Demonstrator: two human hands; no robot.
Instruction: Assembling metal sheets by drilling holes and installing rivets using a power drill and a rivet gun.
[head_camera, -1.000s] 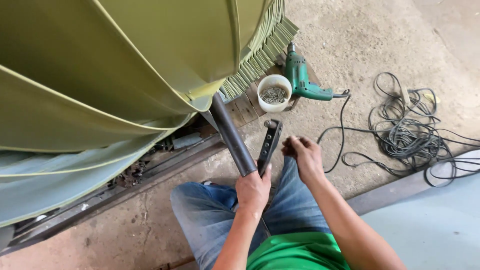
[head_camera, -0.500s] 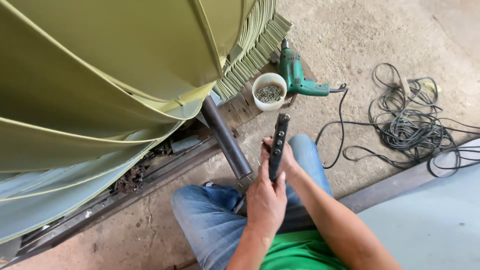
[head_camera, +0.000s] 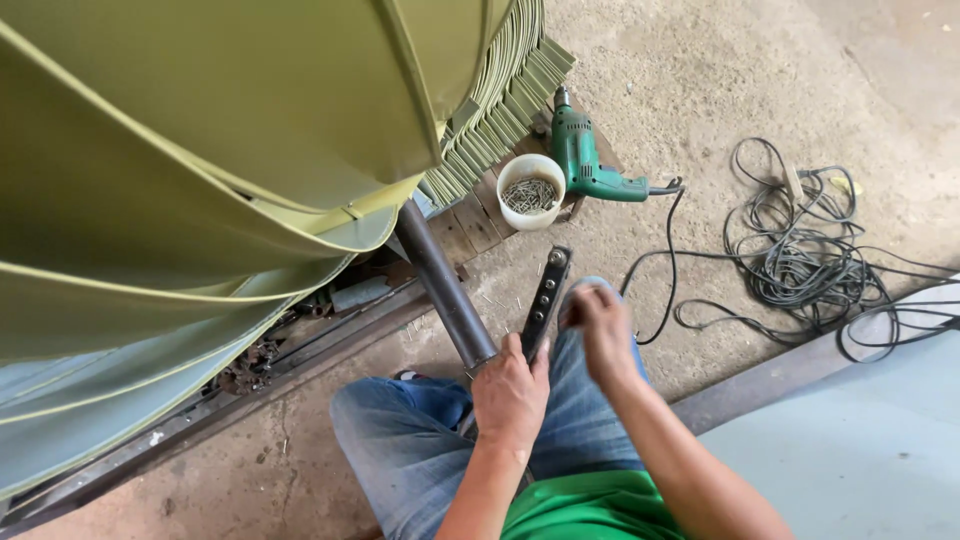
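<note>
My left hand (head_camera: 510, 392) grips the lower end of a dark flat metal bar (head_camera: 547, 293) that points away from me over my knees. It lies next to a grey steel pipe (head_camera: 443, 283) that runs up under a big olive-green sheet-metal drum (head_camera: 200, 150). My right hand (head_camera: 597, 322) hovers just right of the bar with its fingers pinched together; whether they hold something small is unclear. Blue jeans and a green shirt fill the bottom of the view.
A white tub of screws (head_camera: 530, 190) and a green electric drill (head_camera: 585, 160) sit on a wooden pallet (head_camera: 470, 225) ahead. Tangled black cable (head_camera: 810, 265) lies on the concrete at right. A steel rail (head_camera: 250, 400) runs along the floor; a pale grey sheet (head_camera: 860, 450) lies at lower right.
The bar has swung from my right hand's grip into my left hand, which left the pipe. My right hand let go and now sits beside the bar.
</note>
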